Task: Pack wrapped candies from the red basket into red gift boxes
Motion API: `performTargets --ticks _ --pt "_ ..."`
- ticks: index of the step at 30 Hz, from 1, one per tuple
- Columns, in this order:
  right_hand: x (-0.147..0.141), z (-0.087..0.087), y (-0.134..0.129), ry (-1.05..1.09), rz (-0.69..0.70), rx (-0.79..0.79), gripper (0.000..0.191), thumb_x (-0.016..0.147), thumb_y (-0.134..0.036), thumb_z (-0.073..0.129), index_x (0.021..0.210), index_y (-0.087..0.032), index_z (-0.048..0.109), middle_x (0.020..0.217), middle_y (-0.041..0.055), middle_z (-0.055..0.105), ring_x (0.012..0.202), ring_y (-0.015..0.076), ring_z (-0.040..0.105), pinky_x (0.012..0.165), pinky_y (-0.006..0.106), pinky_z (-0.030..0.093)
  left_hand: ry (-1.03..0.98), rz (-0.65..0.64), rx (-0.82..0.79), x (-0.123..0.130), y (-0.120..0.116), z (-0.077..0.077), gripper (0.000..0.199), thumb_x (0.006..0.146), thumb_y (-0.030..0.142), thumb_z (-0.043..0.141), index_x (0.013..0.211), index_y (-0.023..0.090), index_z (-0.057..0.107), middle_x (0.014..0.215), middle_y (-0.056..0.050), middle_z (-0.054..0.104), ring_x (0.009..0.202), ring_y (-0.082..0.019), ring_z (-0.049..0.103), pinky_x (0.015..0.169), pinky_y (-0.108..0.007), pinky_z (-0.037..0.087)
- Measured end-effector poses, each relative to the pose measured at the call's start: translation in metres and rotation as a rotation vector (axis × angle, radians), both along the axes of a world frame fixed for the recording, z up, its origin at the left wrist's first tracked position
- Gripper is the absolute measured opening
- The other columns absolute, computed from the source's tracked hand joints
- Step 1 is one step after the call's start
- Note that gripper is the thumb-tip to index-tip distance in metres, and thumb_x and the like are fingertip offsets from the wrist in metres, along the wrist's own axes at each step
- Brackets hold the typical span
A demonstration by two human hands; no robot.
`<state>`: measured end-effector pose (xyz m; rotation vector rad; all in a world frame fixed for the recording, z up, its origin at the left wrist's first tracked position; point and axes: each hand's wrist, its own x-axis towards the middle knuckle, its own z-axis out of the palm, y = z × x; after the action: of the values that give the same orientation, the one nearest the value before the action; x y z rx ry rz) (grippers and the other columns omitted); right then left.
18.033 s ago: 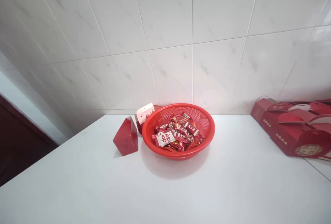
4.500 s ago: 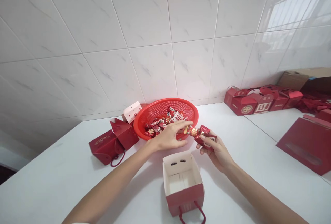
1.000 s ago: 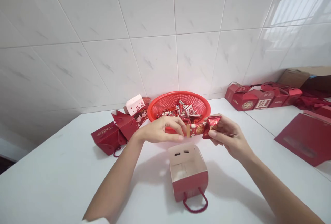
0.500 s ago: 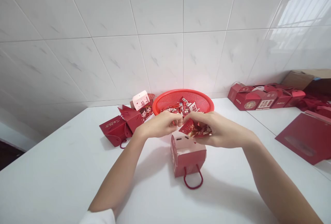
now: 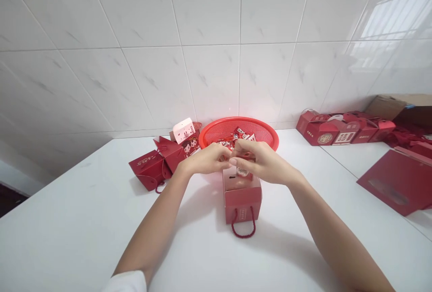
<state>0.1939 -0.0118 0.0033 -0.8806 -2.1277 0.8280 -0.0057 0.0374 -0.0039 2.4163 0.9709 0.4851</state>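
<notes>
A small red gift box (image 5: 241,199) stands open-topped on the white table, its dark red rope handle (image 5: 243,236) hanging down the near side. Over the box's opening, my right hand (image 5: 263,159) is closed on a red candy packet (image 5: 243,171), partly hidden by the fingers. My left hand (image 5: 209,159) hovers at the box's far left edge, fingers curled and meeting the right fingertips. Whatever is between the left fingers is hidden. Just behind both hands is a red mesh basket (image 5: 266,131) with several wrapped candies (image 5: 240,132).
To the left, dark red boxes (image 5: 150,168) lie beside a pink-topped box (image 5: 184,131). A row of red boxes (image 5: 344,128) lines the wall at right, near a cardboard carton (image 5: 384,105). A flat red bag (image 5: 398,181) lies at the right edge.
My right hand has moved left over the box, bringing the candy packet close to my left hand. The gift box has turned slightly and shifted a little left.
</notes>
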Motion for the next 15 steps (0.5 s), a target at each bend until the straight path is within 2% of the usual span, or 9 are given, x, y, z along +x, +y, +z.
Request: performTargets --ticks 3,6,10,15 --pt "0.001 -0.001 0.003 0.025 0.0 0.017 0.013 0.091 -0.031 0.062 0.083 -0.02 0.059 0.09 0.0024 0.068 0.089 0.0184 0.066 0.077 0.03 0.05 0.101 -0.059 -0.078 -0.003 -0.001 0.003 0.019 0.082 0.028 0.057 0.067 0.019 0.064 0.065 0.001 0.059 0.058 -0.014 0.05 0.052 -0.025 0.031" --pt "0.007 0.001 0.003 0.025 -0.021 0.039 0.018 0.092 -0.038 0.061 0.089 -0.021 0.064 0.094 0.0034 0.071 0.093 0.0198 0.067 0.08 0.031 0.051 0.082 -0.059 -0.107 -0.004 -0.002 0.006 0.017 0.082 0.03 0.059 0.071 0.021 0.068 0.07 0.001 0.062 0.061 -0.015 0.053 0.054 -0.025 0.035" --pt "0.021 0.008 0.001 -0.071 -0.028 0.038 0.018 0.093 -0.038 0.06 0.093 -0.021 0.066 0.096 0.0033 0.071 0.092 0.0191 0.067 0.078 0.03 0.051 0.025 -0.047 -0.138 -0.007 -0.004 0.008 0.016 0.079 0.03 0.066 0.09 0.025 0.077 0.086 -0.001 0.073 0.073 -0.018 0.064 0.059 -0.023 0.042" --pt "0.034 0.017 -0.008 -0.357 -0.041 0.022 0.017 0.091 -0.034 0.061 0.099 -0.022 0.068 0.091 0.0041 0.071 0.083 0.0201 0.064 0.069 0.03 0.047 0.044 -0.059 -0.148 -0.011 -0.006 0.01 0.024 0.076 0.028 0.071 0.099 0.027 0.079 0.098 -0.003 0.077 0.085 -0.021 0.069 0.064 -0.022 0.045"
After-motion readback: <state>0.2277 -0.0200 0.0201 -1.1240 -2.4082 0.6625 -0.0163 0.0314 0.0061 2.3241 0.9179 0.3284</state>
